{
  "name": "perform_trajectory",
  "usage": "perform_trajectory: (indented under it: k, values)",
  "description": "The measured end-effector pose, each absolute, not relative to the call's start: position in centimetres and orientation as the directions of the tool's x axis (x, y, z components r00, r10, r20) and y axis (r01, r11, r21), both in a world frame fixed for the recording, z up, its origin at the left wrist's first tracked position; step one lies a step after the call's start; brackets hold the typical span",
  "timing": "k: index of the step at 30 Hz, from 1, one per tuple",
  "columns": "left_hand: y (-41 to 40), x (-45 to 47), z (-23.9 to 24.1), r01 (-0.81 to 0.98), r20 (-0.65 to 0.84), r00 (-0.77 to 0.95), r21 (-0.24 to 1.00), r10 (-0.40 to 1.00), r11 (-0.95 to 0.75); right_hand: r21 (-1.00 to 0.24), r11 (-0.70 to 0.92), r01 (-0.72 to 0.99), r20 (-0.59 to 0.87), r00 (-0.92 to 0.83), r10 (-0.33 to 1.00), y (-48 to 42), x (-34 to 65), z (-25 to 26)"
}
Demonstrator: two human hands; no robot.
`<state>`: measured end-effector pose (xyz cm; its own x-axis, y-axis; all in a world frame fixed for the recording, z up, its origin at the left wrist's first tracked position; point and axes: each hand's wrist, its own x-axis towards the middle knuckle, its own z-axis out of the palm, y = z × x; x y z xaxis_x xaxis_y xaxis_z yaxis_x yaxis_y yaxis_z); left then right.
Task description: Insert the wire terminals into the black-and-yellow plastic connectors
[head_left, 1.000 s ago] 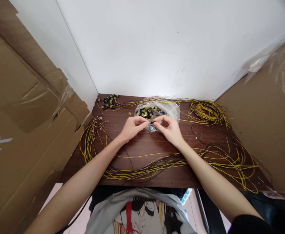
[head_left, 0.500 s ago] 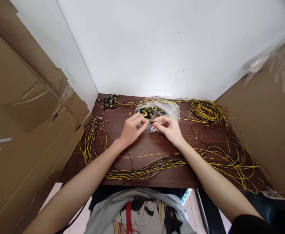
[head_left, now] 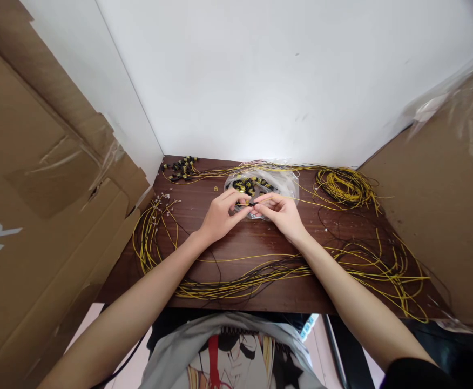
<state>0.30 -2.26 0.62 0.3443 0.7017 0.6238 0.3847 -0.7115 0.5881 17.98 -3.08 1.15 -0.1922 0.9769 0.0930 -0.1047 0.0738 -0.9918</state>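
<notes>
My left hand (head_left: 220, 216) and my right hand (head_left: 283, 217) meet over the middle of the table. Both are closed in a pinch on one small black connector (head_left: 252, 204), whose finer parts are covered by the fingertips. A thin yellow wire (head_left: 305, 200) runs off to the right from my right hand. Just behind the hands lies a clear plastic bag (head_left: 290, 186), with several black-and-yellow connectors (head_left: 245, 186) in it. A small yellow ring (head_left: 216, 189) sits on the tabletop left of the bag.
Connectors with wires (head_left: 183, 167) are bunched at the back left, and a wire coil (head_left: 344, 186) lies back right. A long yellow-and-black wire bundle (head_left: 236, 289) crosses the front of the brown table (head_left: 256, 237). Cardboard (head_left: 58, 189) stands left, more cardboard (head_left: 434, 200) right.
My left hand's fingertips have shifted slightly right along the connector, closer to my right hand. The right hand stays almost in place.
</notes>
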Motion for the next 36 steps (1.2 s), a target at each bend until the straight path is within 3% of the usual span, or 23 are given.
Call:
perform_trajectory:
  k: [17, 36]
  values:
    - [-1.93, 0.18, -0.01, 0.423, 0.651, 0.359, 0.524, 0.668, -0.739, -0.991, 0.132, -0.02, 0.133, -0.091, 0.987, -2.81, 18.42, 1.02]
    - [-2.19, 0.29, 0.31, 0.445, 0.631, 0.342, 0.544, 0.696, -0.711, -0.97, 0.133, -0.202, 0.108, 0.132, 0.985, -2.54, 18.78, 1.58]
